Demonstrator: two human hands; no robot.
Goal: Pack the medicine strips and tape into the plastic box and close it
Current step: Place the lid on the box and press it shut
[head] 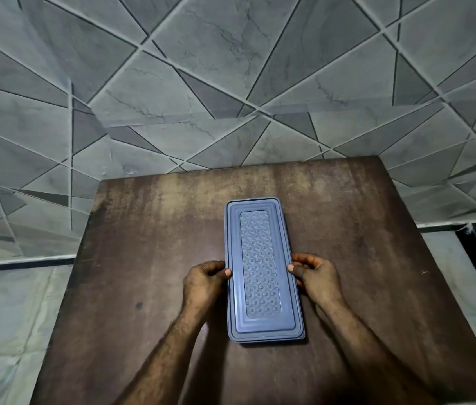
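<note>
A long blue-grey plastic box (261,267) lies lengthwise in the middle of the table, with its patterned lid sitting flat on top. My left hand (204,280) grips the box's left long edge, thumb pressed on the lid rim. My right hand (315,276) grips the right long edge at the same height, thumb on the rim as well. No medicine strips or tape are visible; the lid hides whatever is inside.
The box rests on a dark brown wooden table (143,258) that stands against a grey wall (231,68) tiled in angular shapes. Pale floor (6,317) shows to the left and right of the table.
</note>
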